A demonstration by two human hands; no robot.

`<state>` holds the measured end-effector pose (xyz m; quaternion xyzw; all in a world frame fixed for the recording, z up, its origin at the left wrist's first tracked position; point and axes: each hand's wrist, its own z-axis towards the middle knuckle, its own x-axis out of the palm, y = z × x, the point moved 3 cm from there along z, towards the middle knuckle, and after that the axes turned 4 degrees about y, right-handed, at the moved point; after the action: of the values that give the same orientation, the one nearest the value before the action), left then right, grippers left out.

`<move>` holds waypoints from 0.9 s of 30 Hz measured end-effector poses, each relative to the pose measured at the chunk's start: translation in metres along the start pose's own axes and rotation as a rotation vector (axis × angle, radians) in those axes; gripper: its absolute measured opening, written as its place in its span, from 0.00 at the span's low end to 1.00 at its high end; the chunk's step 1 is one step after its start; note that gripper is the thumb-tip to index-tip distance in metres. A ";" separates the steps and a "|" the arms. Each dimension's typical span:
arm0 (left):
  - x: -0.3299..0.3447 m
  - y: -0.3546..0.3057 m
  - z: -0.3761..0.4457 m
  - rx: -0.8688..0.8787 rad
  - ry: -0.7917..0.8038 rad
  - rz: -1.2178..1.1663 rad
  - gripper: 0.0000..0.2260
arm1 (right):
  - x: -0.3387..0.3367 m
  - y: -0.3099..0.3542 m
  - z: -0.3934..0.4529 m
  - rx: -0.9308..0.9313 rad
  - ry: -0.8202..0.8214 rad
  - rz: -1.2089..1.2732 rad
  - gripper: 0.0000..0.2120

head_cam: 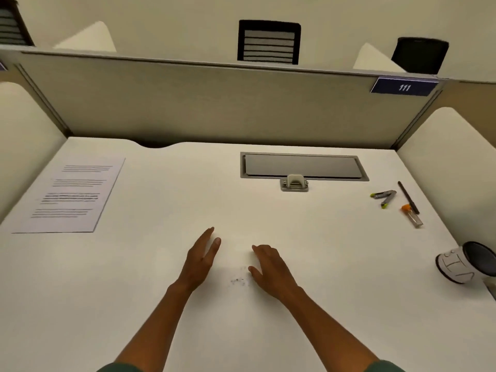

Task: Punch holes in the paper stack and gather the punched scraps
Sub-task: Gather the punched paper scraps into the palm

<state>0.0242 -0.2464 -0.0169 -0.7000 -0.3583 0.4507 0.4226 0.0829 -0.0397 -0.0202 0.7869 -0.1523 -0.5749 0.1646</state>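
From the head camera, both hands rest on the broad white desk (295, 331) with fingers straight and slightly spread, holding nothing. The left hand (200, 260) stands on its edge, palm turned inward; the right hand (269, 269) lies flatter, thumb out. Between them sits a faint scatter of tiny paper scraps (239, 281), closer to the right hand's thumb, and the hands look set to sweep them together.

Those specks will, I judge, be almost weightless and ready to skid or blow away, so they want a slow cupped push along the desk, not a pinch. The printed white paper stack (68, 196) lies flat, well apart at the far left; it should be light and floppy, best lifted by an edge. The small grey metal hole punch (294, 183) sits at the back, just in front of the recessed grey cable tray lid (303, 166), which is closed, so its contents are hidden.

At the right lie a grey stapler with green tips (384, 197), a black pen (408, 197) and a small clear vial with an orange cap (412, 215); I cannot tell what it holds. A white cup (456, 267) lies tipped on its side, its dark mouth showing nothing inside.
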 end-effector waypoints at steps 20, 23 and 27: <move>-0.006 0.042 -0.004 -0.204 -0.033 -1.001 0.33 | 0.024 0.034 -0.018 -0.020 -0.251 0.034 0.08; -0.010 0.046 -0.005 -0.267 -0.040 -1.184 0.39 | 0.016 0.018 -0.022 0.082 -0.257 0.084 0.13; -0.010 0.053 -0.009 -0.265 -0.021 -1.359 0.45 | 0.025 0.018 -0.030 0.057 -0.200 0.079 0.16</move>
<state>0.0352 -0.2778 -0.0599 -0.3616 -0.7736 0.0453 0.5185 0.1181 -0.0637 -0.0255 0.7232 -0.2153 -0.6391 0.1487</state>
